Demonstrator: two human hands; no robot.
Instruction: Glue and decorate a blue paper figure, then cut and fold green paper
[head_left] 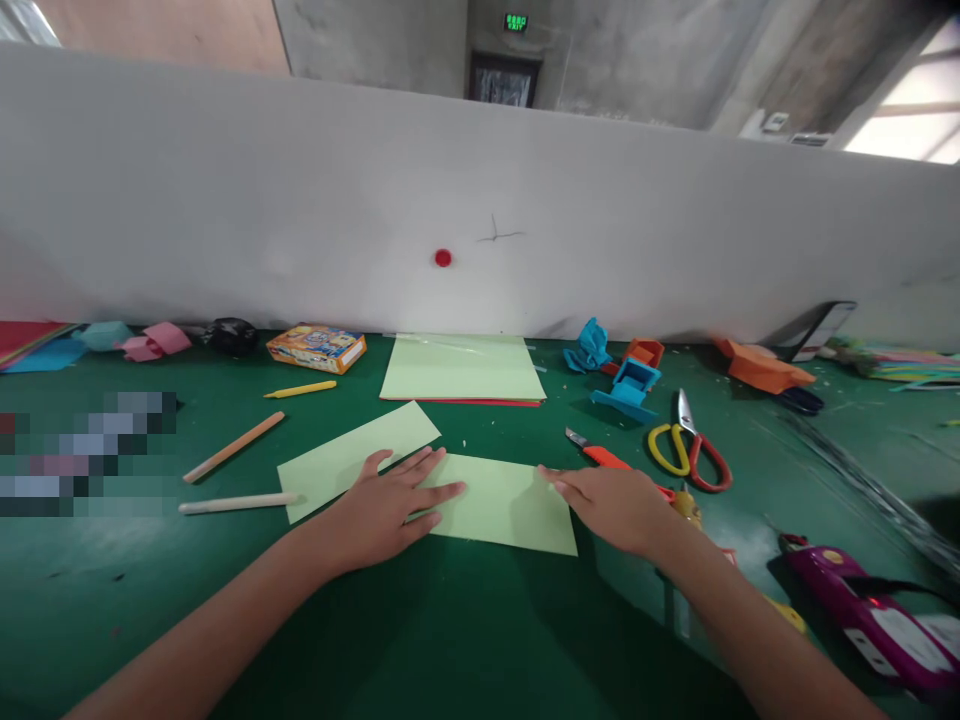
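Note:
A light green paper strip (502,505) lies flat in front of me on the green table. My left hand (386,510) rests on its left end with the fingers spread. At the strip's upper right edge, the fingertips of my right hand (615,505) press down, stretched out. A second light green paper piece (337,460) lies slanted to the left, partly beneath my left hand and wrist. Close to my right hand is a utility knife (600,455) with an orange handle, partly hidden by that hand.
Scissors (690,450) and a purple glue gun (862,610) lie to the right. A paper stack (465,368) sits at the back before a white partition (300,200). A small box (316,347), a yellow crayon (300,389) and two sticks (236,447) lie left.

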